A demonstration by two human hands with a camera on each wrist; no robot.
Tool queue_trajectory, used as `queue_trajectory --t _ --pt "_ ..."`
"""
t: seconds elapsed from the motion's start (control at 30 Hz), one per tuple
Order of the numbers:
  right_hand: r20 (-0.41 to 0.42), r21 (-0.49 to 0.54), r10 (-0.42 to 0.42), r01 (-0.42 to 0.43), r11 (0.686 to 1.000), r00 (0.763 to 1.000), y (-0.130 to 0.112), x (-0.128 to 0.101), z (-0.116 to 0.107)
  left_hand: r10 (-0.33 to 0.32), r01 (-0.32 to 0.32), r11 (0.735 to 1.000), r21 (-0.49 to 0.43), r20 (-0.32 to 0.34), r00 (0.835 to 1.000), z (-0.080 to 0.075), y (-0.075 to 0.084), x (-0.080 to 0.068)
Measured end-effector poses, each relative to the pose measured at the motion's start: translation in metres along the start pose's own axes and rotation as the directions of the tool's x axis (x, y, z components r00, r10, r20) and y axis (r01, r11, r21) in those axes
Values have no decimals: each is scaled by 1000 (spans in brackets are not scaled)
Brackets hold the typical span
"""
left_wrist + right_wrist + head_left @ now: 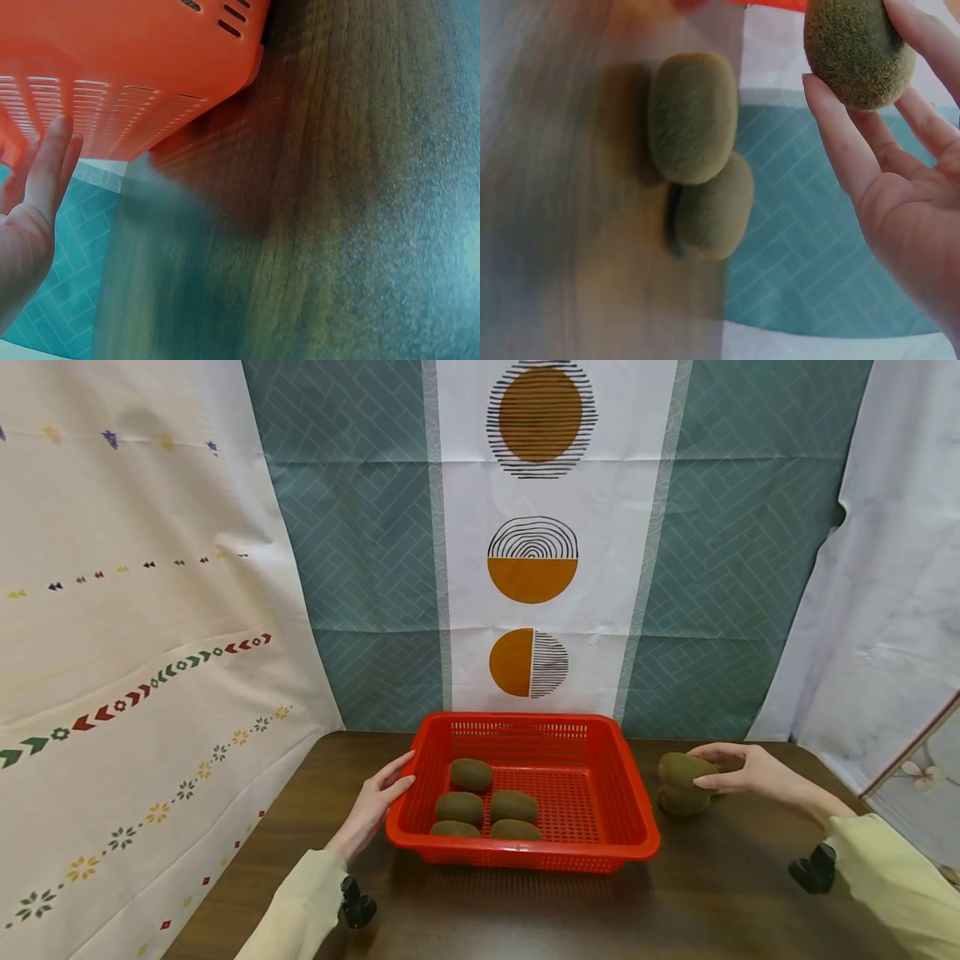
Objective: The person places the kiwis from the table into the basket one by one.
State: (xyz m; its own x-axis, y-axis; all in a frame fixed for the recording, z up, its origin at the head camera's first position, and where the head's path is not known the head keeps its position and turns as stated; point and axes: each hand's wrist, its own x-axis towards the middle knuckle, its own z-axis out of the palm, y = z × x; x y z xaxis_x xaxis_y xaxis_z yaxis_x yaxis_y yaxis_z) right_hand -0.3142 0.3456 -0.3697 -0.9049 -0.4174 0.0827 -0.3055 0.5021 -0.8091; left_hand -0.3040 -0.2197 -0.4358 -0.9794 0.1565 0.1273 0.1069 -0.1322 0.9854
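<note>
A red plastic basket (pixel 630 777) stands on the wooden table with several brown kiwis (pixel 514 807) in its left half. My left hand (pixel 367 810) rests against the basket's left side; in the left wrist view its nearly straight fingers (pixel 51 161) touch the slotted outer wall. To the right of the basket, my right hand (pixel 742 772) holds a kiwi (pixel 859 56) between thumb and fingers, raised off the table. Two more kiwis lie below it in the right wrist view: a nearer one (pixel 692 116) and one partly behind it (pixel 716 214).
The dark table (pixel 525 918) runs up to a teal and white patterned curtain (pixel 360 552) behind the basket. A cream printed cloth (pixel 150 635) hangs on the left, a pale one (pixel 900 610) on the right.
</note>
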Motion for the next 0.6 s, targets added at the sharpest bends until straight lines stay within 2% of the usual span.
queue_trajectory --t 0.27,0.33,0.6 --pt "-43 -2 -30 30 1000 999 -23 14 6 13 -14 1000 24 16 1000 1 1 0" --pt "-41 -26 -47 46 999 998 -31 18 9 11 -11 999 32 14 1000 1 1 -1" --pt "-10 34 -77 77 996 997 -63 44 28 -1 1 1000 24 2 1000 2 1 -1"
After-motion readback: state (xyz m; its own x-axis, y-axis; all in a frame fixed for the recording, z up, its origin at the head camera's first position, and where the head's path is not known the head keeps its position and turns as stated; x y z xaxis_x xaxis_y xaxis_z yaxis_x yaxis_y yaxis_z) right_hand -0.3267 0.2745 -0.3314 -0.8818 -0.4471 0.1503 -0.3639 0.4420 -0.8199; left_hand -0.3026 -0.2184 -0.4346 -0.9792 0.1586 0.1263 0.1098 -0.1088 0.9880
